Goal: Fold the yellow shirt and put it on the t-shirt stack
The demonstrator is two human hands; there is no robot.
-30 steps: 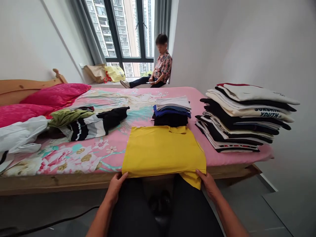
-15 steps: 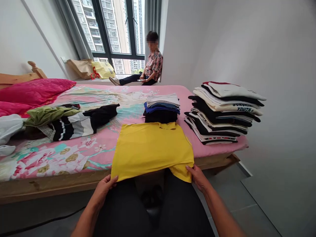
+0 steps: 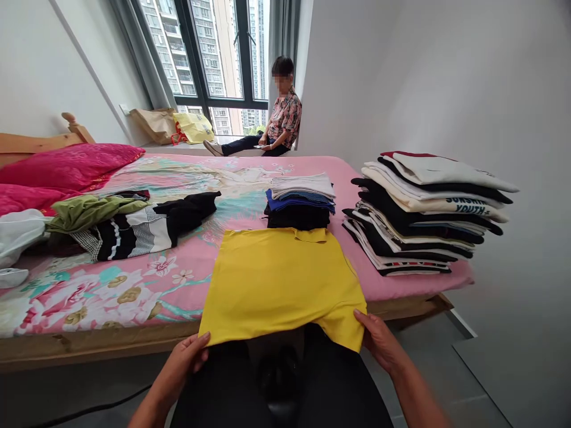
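Note:
A yellow T-shirt [image 3: 281, 282] lies spread sideways over the front edge of the bed, its near side hanging past the edge above my lap. My left hand [image 3: 190, 355] pinches its lower left corner between thumb and fingers. At the lower right, my right hand [image 3: 379, 339] grips the sleeve, with the fingers partly hidden beneath the cloth. Just behind the shirt sits a small stack of folded clothes [image 3: 301, 202] in white, blue and black. To its right rises a taller stack of folded shirts [image 3: 423, 214], mostly black and white.
Rumpled clothes [image 3: 134, 226] in green, black and white lie on the left of the flowered bedsheet [image 3: 178, 270]. Magenta pillows [image 3: 75, 169] are at the headboard. Another person [image 3: 283, 113] sits on the window ledge beside a yellow bag [image 3: 194, 128] and a brown paper bag [image 3: 154, 125].
Both hands have drawn the yellow T-shirt's near edge slightly toward me and a little farther apart. My view has shifted slightly; both stacks keep their places on the bed.

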